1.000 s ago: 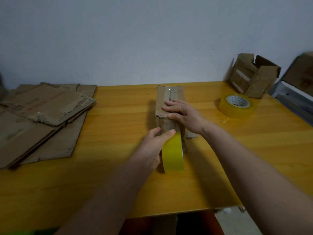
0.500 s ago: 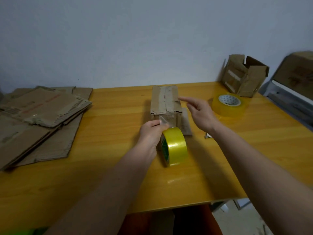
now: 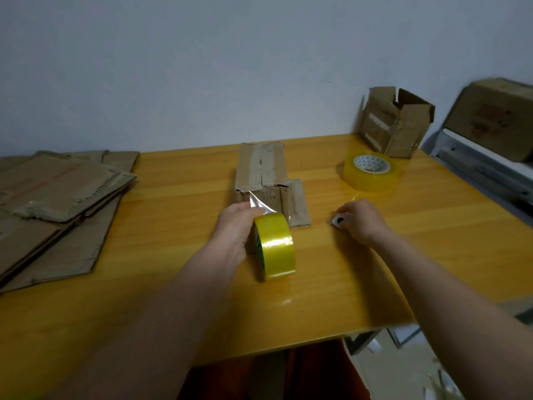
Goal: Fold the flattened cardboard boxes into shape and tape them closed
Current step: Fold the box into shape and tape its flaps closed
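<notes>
The yellow wooden worktop (image 3: 432, 243) carries a stack of flattened cardboard boxes (image 3: 54, 203), a folded box (image 3: 264, 171), a flat-lying tape roll (image 3: 370, 172) and an open-flapped box (image 3: 395, 122).

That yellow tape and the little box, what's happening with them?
A person is taping a small cardboard box on the table. The left hand holds a yellow tape roll, a clear strip stretched to the box. The right hand grips a small white and black object beside it.
</notes>
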`<act>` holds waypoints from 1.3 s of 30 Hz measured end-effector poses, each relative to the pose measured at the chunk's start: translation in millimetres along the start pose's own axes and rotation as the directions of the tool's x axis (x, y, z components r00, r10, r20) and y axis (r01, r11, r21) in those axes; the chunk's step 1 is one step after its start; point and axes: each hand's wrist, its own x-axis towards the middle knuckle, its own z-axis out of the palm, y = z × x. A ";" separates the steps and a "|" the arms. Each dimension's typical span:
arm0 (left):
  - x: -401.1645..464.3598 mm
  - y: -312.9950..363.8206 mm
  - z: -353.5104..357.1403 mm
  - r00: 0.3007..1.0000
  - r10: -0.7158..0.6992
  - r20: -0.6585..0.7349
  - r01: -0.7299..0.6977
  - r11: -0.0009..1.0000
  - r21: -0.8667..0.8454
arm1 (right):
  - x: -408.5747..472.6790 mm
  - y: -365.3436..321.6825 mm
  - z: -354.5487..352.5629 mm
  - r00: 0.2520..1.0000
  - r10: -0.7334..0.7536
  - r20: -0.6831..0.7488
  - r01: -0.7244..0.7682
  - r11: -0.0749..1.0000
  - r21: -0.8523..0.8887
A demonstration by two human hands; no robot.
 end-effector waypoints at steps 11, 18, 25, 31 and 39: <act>-0.2 -1.0 -3.8 0.997 -0.056 0.057 0.059 0.997 -0.049 | -59.1 -107.3 -19.1 0.835 -0.500 -0.230 0.546 0.694 0.470; 4.5 -4.5 -6.1 0.997 -0.068 0.047 0.070 0.997 -0.041 | -57.5 -117.3 0.7 0.806 -0.549 -0.222 0.587 0.792 0.169; 12.0 -4.0 -10.2 0.995 -0.081 0.062 0.082 0.997 -0.013 | -51.0 -91.1 -4.4 0.830 -0.497 -0.255 0.526 0.848 0.059; 13.8 -4.9 -14.1 0.990 -0.084 0.110 0.088 0.996 -0.033 | -39.8 -31.4 11.2 0.997 -0.078 -0.017 0.079 0.929 0.362; 16.4 -6.4 -14.7 0.984 -0.101 0.144 0.104 0.994 -0.018 | -26.6 -67.6 -1.6 0.843 -0.353 -0.405 0.416 0.906 0.075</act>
